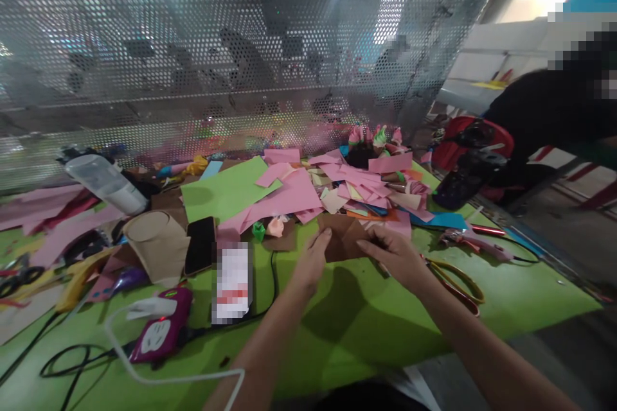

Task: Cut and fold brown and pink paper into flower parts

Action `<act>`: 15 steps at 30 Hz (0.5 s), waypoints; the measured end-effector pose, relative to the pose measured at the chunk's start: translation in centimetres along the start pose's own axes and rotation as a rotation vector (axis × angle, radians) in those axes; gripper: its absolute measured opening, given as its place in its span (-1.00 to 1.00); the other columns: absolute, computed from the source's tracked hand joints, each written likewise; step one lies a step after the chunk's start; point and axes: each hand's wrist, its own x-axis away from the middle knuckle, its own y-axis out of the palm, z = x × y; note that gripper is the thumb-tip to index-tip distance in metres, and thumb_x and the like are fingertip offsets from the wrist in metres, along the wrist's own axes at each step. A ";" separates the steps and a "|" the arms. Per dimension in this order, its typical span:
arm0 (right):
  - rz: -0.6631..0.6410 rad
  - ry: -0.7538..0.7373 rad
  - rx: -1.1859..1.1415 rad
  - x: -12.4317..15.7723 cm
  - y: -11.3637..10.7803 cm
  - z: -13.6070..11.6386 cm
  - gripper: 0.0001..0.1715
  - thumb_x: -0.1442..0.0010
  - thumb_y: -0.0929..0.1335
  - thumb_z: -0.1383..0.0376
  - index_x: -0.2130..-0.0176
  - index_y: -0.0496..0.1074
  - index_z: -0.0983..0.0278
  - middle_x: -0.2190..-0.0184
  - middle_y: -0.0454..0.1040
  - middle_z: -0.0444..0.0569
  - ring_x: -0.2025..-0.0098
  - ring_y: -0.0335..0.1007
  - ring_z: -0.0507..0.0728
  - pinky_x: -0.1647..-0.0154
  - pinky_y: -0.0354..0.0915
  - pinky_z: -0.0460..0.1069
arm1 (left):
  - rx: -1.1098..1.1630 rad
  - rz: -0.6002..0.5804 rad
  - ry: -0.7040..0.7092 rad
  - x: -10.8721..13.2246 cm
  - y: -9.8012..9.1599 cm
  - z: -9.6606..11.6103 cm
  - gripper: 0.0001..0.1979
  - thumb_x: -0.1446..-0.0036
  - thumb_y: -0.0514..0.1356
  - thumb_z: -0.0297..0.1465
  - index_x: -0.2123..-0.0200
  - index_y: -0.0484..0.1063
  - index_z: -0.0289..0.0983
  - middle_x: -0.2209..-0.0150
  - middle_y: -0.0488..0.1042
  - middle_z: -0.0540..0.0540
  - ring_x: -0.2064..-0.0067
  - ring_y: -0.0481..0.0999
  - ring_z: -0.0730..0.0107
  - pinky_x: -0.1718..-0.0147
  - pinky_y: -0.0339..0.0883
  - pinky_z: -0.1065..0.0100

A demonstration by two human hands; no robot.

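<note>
Brown paper [344, 241], one piece, sits in head view above the green table [385, 340], edges pinched by left hand [314, 260] and right hand [394, 253], one per side. Pink scrap pile [357, 176] crowds its far side, too jumbled to count; one yellow-handled tool [468, 275] just beside right hand. Further left: one black phone [201, 245], one purple power strip [177, 321], one clear bottle [103, 180]

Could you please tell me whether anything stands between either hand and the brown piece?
Nothing visible does: the left hand and right hand hold the brown piece at opposite sides, above the green tabletop.
</note>
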 end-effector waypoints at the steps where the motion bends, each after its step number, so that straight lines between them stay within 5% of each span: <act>1: -0.035 0.025 -0.036 0.1 0.0 0.1 -0.59 -0.19 0.32 0.00 0.48 0.22 0.20 0.60 0.17 -0.22 0.54 0.11 0.03 0.54 0.05 -0.07 | 0.036 0.012 -0.029 -0.1 0.1 -0.2 -0.77 -0.02 0.31 -0.15 0.33 0.57 -0.17 0.10 0.59 -0.14 -0.04 0.47 0.08 -0.05 0.30 0.19; 8: -0.075 0.030 -0.058 0.2 0.4 0.2 -0.60 -0.20 0.31 0.01 0.47 0.24 0.22 0.57 0.18 -0.21 0.53 0.11 0.01 0.54 0.07 -0.08 | 0.119 -0.168 -0.089 0.0 0.9 -0.1 -0.55 0.23 0.46 -0.15 0.27 0.60 -0.30 0.29 0.64 -0.17 0.21 0.60 0.10 0.10 0.44 0.14; 12: -0.089 -0.018 0.162 1.1 -1.1 0.7 -0.64 -0.28 0.25 0.05 0.42 0.33 0.22 0.56 0.36 -0.15 0.51 0.27 0.07 0.46 0.20 -0.05 | 0.108 -0.071 -0.055 -0.3 0.6 0.0 -0.54 0.30 0.50 -0.14 0.34 0.61 -0.32 0.30 0.65 -0.14 0.24 0.60 0.18 0.15 0.44 0.22; 15: -0.005 -0.025 0.402 2.9 -4.1 2.6 -0.65 -0.31 0.21 0.05 0.21 0.45 0.19 0.27 0.58 0.01 0.26 0.48 0.21 0.24 0.34 0.06 | 0.094 0.016 -0.041 -0.8 0.1 0.1 -0.57 0.33 0.52 -0.17 0.39 0.61 -0.32 0.32 0.65 -0.13 0.25 0.59 0.20 0.19 0.45 0.25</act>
